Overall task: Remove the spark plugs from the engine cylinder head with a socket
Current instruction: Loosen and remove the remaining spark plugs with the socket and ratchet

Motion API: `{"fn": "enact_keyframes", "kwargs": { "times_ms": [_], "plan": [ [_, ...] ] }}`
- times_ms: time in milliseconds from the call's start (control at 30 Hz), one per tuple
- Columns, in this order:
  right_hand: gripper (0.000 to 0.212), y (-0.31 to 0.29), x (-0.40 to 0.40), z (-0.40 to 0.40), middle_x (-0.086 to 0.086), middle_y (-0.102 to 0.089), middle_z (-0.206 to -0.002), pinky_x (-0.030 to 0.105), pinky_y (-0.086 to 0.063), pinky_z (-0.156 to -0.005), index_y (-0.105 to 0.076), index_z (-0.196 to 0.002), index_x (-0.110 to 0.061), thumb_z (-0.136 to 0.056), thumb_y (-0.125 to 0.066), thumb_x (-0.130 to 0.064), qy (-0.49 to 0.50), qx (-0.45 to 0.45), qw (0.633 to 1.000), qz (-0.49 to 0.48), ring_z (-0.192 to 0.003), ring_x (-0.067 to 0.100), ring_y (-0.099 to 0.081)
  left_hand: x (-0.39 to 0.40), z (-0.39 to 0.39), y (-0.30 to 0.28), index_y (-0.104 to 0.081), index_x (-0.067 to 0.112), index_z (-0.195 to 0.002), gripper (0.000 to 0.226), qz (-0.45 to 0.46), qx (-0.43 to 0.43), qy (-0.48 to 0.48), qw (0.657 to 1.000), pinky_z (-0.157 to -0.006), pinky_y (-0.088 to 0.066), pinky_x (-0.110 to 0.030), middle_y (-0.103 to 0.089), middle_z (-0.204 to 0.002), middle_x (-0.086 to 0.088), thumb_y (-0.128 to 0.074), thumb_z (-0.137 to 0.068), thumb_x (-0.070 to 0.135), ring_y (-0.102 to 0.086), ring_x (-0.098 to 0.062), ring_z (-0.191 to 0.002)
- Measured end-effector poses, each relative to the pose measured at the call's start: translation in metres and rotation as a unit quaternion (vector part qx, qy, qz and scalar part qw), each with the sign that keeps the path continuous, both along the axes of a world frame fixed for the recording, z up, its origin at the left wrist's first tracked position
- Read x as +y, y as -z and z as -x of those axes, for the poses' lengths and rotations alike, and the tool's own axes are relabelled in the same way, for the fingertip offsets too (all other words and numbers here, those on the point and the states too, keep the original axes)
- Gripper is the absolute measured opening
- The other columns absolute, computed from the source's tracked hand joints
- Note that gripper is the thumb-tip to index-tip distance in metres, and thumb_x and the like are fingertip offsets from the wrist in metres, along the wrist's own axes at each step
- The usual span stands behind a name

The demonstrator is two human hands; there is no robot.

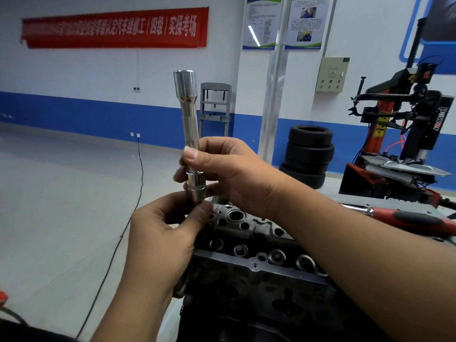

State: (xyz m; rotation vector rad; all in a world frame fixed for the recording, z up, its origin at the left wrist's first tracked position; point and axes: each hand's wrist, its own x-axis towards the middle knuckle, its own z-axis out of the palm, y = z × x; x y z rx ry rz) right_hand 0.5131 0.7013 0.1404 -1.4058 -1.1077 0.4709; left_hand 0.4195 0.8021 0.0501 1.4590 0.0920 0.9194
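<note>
You've got the tool up in front of you, above the head, not on it. Your right hand is wrapped round the extension, thumb pressed along the shaft, holding it upright with the wide end at the top. Your left hand comes up from below, thumb and fingertips pinching the short socket at the bottom end. By the look of it you're fitting the two together, or pulling them apart; I can't tell which.

Down on the head, the plug well just beyond your left thumb looks open and dark. Whether a plug sits at the bottom of it, I can't see. No loose plug is in view anywhere, so I can't say that any have come out.

The ratchet with the red and black grip lies on the bench behind your right forearm, well apart from the tool.

So I'd call this early: tool in hand, not seated in a well, and the plugs, as far as anything here shows, still to come out.
</note>
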Motion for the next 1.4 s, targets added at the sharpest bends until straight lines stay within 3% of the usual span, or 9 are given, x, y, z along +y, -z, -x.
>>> {"fn": "enact_keyframes", "kwargs": {
  "times_ms": [167, 333, 400, 533, 733, 833, 1033, 1267, 1400],
  "plan": [
    [0.017, -0.0004, -0.0006, 0.0001, 0.008, -0.075, -0.089, 0.034, -0.057, -0.072, -0.068, -0.091, -0.014, -0.092, -0.066, -0.031, 0.001, -0.003, 1.0, 0.001, -0.079, 0.021, -0.067, 0.003, -0.0032, 0.0015, -0.079, 0.046, -0.088, 0.032, -0.03, 0.035, -0.024, 0.999, -0.077, -0.057, -0.038, -0.08, -0.081, 0.009, -0.083, -0.087, 0.015, -0.076, -0.011, -0.074],
    [0.013, -0.0002, -0.0004, 0.0012, 0.009, -0.075, -0.091, 0.033, -0.057, -0.072, -0.067, -0.093, -0.013, -0.097, -0.065, -0.025, -0.003, -0.013, 1.0, 0.008, -0.079, 0.02, -0.066, 0.0014, -0.0047, 0.0032, -0.078, 0.038, -0.081, 0.018, -0.021, 0.026, -0.046, 0.998, -0.072, -0.059, -0.041, -0.079, -0.077, 0.005, -0.091, -0.072, 0.031, -0.076, -0.022, -0.07],
    [0.013, -0.0004, -0.0005, 0.0014, 0.009, -0.074, -0.091, 0.034, -0.057, -0.073, -0.066, -0.093, -0.014, -0.099, -0.064, -0.025, 0.004, -0.015, 1.0, 0.011, -0.08, 0.02, -0.066, 0.0017, -0.0031, 0.0023, -0.08, 0.041, -0.083, 0.009, -0.02, 0.017, -0.014, 1.0, -0.073, -0.057, -0.039, -0.08, -0.08, 0.005, -0.084, -0.078, 0.035, -0.077, -0.016, -0.073],
    [0.015, -0.0003, -0.001, 0.0009, 0.009, -0.074, -0.091, 0.04, -0.054, -0.077, -0.065, -0.093, -0.014, -0.101, -0.063, -0.026, 0.02, -0.011, 1.0, 0.01, -0.081, 0.022, -0.066, 0.003, -0.0012, 0.0015, -0.082, 0.044, -0.09, 0.034, -0.025, 0.039, 0.033, 0.998, -0.085, -0.058, -0.046, -0.082, -0.089, 0.004, -0.065, -0.101, 0.016, -0.079, -0.017, -0.085],
    [0.011, -0.0006, -0.002, 0.0013, 0.01, -0.075, -0.092, 0.035, -0.057, -0.073, -0.066, -0.089, -0.015, -0.097, -0.067, -0.023, 0.003, -0.023, 1.0, 0.011, -0.078, 0.02, -0.067, 0.003, -0.003, 0.0038, -0.077, 0.033, -0.078, 0.017, -0.015, 0.016, -0.036, 0.999, -0.067, -0.052, -0.034, -0.077, -0.073, 0.003, -0.09, -0.074, 0.023, -0.075, -0.014, -0.064],
    [0.011, -0.0003, -0.0022, 0.0008, 0.011, -0.075, -0.092, 0.034, -0.057, -0.072, -0.066, -0.088, -0.016, -0.097, -0.068, -0.022, 0.0, -0.026, 1.0, 0.012, -0.078, 0.017, -0.068, 0.003, -0.0025, 0.0032, -0.08, 0.039, -0.082, 0.009, -0.015, 0.008, -0.011, 1.0, -0.075, -0.056, -0.039, -0.08, -0.08, 0.004, -0.083, -0.075, 0.034, -0.077, -0.014, -0.073],
    [0.012, -0.0014, -0.0026, -0.001, 0.01, -0.075, -0.091, 0.04, -0.055, -0.075, -0.067, -0.088, -0.015, -0.097, -0.068, -0.023, 0.01, -0.026, 1.0, 0.014, -0.079, 0.019, -0.067, 0.0033, 0.0019, -0.0008, -0.081, 0.047, -0.088, 0.046, -0.039, 0.04, 0.05, 0.997, -0.076, -0.054, -0.038, -0.082, -0.09, 0.006, -0.061, -0.103, 0.01, -0.079, -0.013, -0.083],
    [0.01, -0.0003, -0.0019, -0.0015, 0.009, -0.075, -0.093, 0.037, -0.057, -0.074, -0.069, -0.086, -0.021, -0.095, -0.069, -0.022, -0.01, -0.043, 0.999, 0.02, -0.079, 0.017, -0.069, 0.0026, -0.0005, 0.0021, -0.077, 0.032, -0.08, 0.024, -0.017, 0.012, -0.022, 1.0, -0.067, -0.054, -0.034, -0.078, -0.076, 0.002, -0.085, -0.06, 0.042, -0.076, -0.014, -0.068],
    [0.011, -0.0002, -0.0007, -0.0022, 0.006, -0.075, -0.091, 0.037, -0.056, -0.072, -0.066, -0.09, -0.018, -0.1, -0.066, -0.023, 0.001, -0.049, 0.999, 0.02, -0.079, 0.016, -0.068, 0.0039, 0.0003, 0.0017, -0.081, 0.047, -0.09, 0.022, -0.045, 0.023, 0.03, 0.998, -0.082, -0.058, -0.044, -0.082, -0.091, 0.007, -0.073, -0.092, 0.026, -0.079, -0.013, -0.085]
  ]
}}
